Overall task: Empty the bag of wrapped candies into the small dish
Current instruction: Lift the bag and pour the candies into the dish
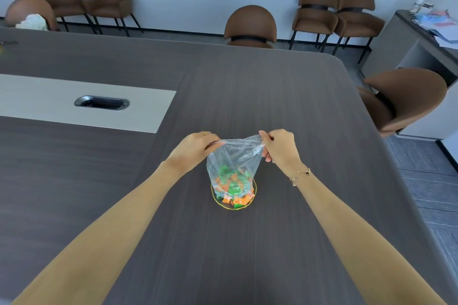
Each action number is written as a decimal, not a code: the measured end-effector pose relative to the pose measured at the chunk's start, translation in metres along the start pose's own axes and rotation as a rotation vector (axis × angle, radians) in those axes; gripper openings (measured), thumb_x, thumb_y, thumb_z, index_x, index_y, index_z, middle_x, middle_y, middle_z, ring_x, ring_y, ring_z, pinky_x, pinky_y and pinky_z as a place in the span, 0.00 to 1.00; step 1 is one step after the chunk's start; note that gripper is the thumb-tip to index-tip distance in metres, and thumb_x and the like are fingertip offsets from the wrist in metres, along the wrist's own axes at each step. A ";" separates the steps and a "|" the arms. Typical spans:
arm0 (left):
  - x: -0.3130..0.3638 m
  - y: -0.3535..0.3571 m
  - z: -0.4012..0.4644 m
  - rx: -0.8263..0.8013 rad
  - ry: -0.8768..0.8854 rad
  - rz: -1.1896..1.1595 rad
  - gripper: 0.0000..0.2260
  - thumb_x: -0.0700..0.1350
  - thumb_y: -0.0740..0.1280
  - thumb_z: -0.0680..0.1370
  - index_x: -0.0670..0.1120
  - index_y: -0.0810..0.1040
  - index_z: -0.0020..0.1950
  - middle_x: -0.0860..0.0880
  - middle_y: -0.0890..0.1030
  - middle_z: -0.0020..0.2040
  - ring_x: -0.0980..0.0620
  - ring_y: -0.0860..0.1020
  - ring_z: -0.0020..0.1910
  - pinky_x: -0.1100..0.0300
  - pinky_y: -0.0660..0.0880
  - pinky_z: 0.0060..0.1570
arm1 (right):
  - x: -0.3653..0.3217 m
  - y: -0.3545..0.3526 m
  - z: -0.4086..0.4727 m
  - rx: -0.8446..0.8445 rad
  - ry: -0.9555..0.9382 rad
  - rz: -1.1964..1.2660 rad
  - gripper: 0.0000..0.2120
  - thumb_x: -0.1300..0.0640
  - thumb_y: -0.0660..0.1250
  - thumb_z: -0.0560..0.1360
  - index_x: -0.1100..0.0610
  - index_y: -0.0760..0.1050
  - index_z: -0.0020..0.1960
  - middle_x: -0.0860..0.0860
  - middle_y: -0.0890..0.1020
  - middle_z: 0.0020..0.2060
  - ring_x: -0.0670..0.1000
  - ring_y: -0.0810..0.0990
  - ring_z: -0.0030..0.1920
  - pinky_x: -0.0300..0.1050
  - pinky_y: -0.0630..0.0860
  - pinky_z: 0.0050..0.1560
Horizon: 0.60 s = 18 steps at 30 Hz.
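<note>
A clear plastic bag (233, 156) hangs upright over a small glass dish with a gold rim (224, 205) on the dark table. Orange and green wrapped candies (233, 186) fill the bag's lower part and spill into the dish below it. My left hand (193, 148) pinches the bag's top left corner. My right hand (280, 147) pinches the top right corner, and the plastic is stretched taut between them. Whether the bag's lower end is open I cannot tell.
The dark wood table (272, 96) has a pale inlay with a metal cable port (102, 102) at the left. Brown chairs stand along the far wall, and one chair (406, 99) stands at the table's right edge. A grey cabinet with papers (426, 32) stands at far right.
</note>
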<state>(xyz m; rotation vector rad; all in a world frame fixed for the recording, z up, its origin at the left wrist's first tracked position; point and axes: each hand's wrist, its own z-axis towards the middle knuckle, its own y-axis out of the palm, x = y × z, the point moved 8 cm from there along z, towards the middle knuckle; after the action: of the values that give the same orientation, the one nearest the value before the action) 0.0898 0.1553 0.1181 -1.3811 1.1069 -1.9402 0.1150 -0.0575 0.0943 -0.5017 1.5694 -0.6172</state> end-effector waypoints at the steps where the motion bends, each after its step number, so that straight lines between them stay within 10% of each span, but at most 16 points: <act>1: 0.002 -0.002 0.000 0.007 0.008 -0.004 0.14 0.51 0.61 0.79 0.42 0.81 0.51 0.47 0.82 0.44 0.50 0.78 0.42 0.55 0.77 0.46 | -0.001 -0.002 0.000 0.004 0.002 0.004 0.21 0.52 0.60 0.80 0.67 0.77 0.38 0.52 0.78 0.22 0.43 0.72 0.15 0.25 0.67 0.19; 18: 0.010 -0.016 -0.001 0.116 0.102 -0.038 0.11 0.49 0.65 0.78 0.43 0.82 0.47 0.53 0.78 0.38 0.54 0.73 0.36 0.65 0.71 0.38 | -0.012 -0.013 -0.006 0.038 -0.006 0.088 0.23 0.53 0.60 0.80 0.71 0.77 0.38 0.54 0.79 0.23 0.43 0.72 0.15 0.29 0.69 0.18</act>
<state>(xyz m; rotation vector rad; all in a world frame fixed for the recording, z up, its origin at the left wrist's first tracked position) 0.0857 0.1561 0.1364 -1.2628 1.0023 -2.0876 0.1093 -0.0591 0.1127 -0.4039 1.5626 -0.5769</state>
